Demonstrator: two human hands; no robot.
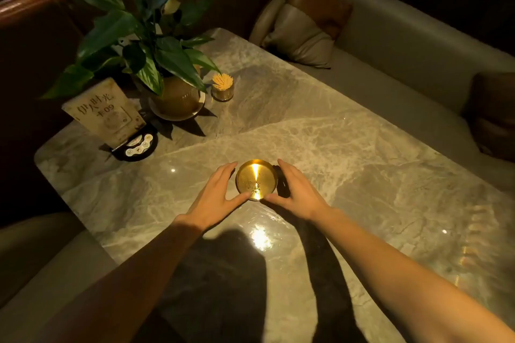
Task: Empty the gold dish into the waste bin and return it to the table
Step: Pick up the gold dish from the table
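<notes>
A small round gold dish (256,179) sits flat on the marble table (348,153), near its middle, with a few dark crumbs on its bottom. My left hand (216,198) lies against the dish's left side, thumb tip touching the near rim. My right hand (296,191) cups the right side, its thumb at the near rim too. Both hands have their fingers spread around the dish, which rests on the table. No waste bin is in view.
At the back left stand a potted plant (174,97), a toothpick holder (222,88), a table sign (104,113) and a black call-button pad (138,145). A cushioned bench with a pillow (301,36) runs along the far right; another seat is at the near left.
</notes>
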